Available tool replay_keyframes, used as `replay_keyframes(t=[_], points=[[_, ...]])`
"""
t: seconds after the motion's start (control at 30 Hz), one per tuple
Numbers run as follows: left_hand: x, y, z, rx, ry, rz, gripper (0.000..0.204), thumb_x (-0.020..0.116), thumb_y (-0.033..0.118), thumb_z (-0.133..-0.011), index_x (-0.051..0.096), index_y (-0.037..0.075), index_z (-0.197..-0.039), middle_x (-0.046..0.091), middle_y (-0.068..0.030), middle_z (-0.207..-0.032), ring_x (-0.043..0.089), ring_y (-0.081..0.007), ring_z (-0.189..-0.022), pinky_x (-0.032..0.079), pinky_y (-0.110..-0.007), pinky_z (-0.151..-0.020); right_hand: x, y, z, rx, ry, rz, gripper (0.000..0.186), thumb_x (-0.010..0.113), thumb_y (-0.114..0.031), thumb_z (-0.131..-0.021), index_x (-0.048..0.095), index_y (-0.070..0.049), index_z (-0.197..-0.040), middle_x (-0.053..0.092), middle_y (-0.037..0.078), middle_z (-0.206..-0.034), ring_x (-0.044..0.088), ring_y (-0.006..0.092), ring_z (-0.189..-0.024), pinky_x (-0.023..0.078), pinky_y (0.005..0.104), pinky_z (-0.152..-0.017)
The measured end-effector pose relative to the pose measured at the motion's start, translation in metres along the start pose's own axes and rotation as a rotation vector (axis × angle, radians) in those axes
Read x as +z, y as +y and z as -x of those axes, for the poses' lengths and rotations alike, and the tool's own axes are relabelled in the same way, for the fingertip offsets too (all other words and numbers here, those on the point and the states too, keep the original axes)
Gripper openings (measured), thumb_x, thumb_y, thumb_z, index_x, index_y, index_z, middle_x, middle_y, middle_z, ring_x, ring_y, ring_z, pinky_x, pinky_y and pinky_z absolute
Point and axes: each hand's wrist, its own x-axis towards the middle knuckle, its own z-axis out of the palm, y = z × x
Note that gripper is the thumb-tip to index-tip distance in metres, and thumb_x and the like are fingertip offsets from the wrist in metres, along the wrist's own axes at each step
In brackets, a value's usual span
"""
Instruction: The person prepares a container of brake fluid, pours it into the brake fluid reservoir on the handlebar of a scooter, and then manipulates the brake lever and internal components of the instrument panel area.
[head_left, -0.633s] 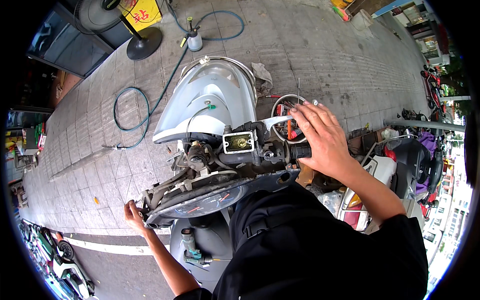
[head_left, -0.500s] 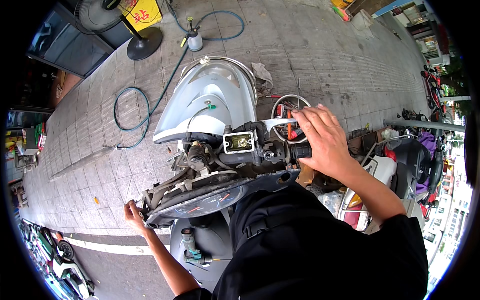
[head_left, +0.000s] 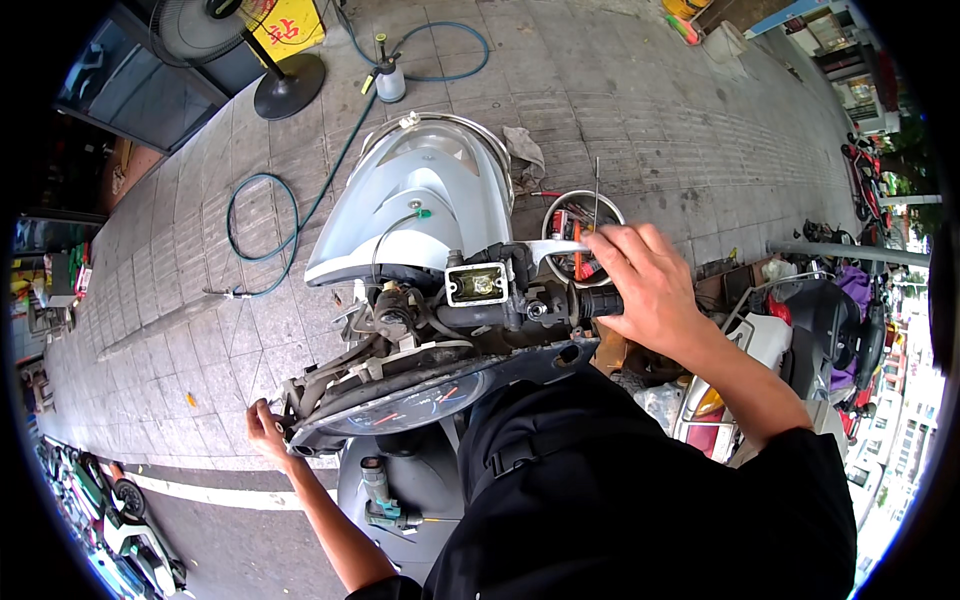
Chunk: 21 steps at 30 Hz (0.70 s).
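Over the handlebar's right end, my right hand (head_left: 650, 285) is closed, its fingers hooked over the silver brake lever (head_left: 550, 246) and its palm by the black grip (head_left: 600, 302). Inboard of it, the brake fluid reservoir (head_left: 477, 285) is uncovered, showing yellowish fluid. At the far left end of the handlebar (head_left: 310, 395), my left hand (head_left: 268, 430) is closed around that end; part of its grip is hidden. Between my arms lies the scooter's instrument panel (head_left: 420, 405), with wiring and bare parts exposed. Ahead is the pale front fairing (head_left: 415, 200) with a thin cable and green connector.
A cordless drill (head_left: 380, 495) lies on the dark surface below the panel. Beyond the right grip stands a round container (head_left: 585, 205) of tools. A hose (head_left: 295, 225), spray bottle (head_left: 390, 80) and standing fan (head_left: 288, 85) occupy the pavement. Parked scooters (head_left: 800, 330) line the right.
My right fingers have curled further and lower over the brake lever. My left hand stays at the handlebar's left end.
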Motion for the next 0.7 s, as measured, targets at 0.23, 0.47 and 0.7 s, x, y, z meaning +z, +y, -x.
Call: replay_keyframes(t=[0.23, 0.47, 0.7], points=[[0.0, 0.004, 0.002, 0.013, 0.022, -0.008, 0.042, 0.06, 0.045, -0.099, 0.071, 0.005, -0.099, 0.058, -0.001, -0.058, 0.044, -0.0087, -0.051, 0.032, -0.031, -0.048, 0.0, 0.001, 0.001, 0.025, -0.057, 0.022, 0.111, 0.093, -0.024, -0.051, 0.042, -0.009, -0.148, 0.044, 0.015, -0.149, 0.041, 0.034, -0.139, 0.031, 0.0512, -0.119], [0.0, 0.003, 0.002, 0.003, 0.018, -0.022, 0.042, 0.06, 0.046, -0.098, 0.071, 0.006, -0.098, 0.058, -0.0007, -0.058, 0.044, -0.0086, -0.051, 0.032, -0.031, -0.048, 0.001, 0.001, 0.0, 0.023, -0.043, 0.032, 0.109, 0.093, -0.023, -0.051, 0.044, -0.006, -0.147, 0.049, 0.016, -0.144, 0.044, 0.0324, -0.137, 0.031, 0.0497, -0.119], [0.0, -0.003, -0.001, -0.019, -0.006, 0.003, 0.041, 0.06, 0.045, -0.098, 0.071, 0.005, -0.098, 0.057, -0.0005, -0.058, 0.043, -0.008, -0.05, 0.031, -0.03, -0.047, 0.003, 0.002, 0.0, 0.018, 0.008, 0.042, 0.102, 0.093, -0.023, -0.049, 0.05, -0.005, -0.139, 0.056, 0.013, -0.132, 0.051, 0.0314, -0.127, 0.036, 0.0495, -0.116]])
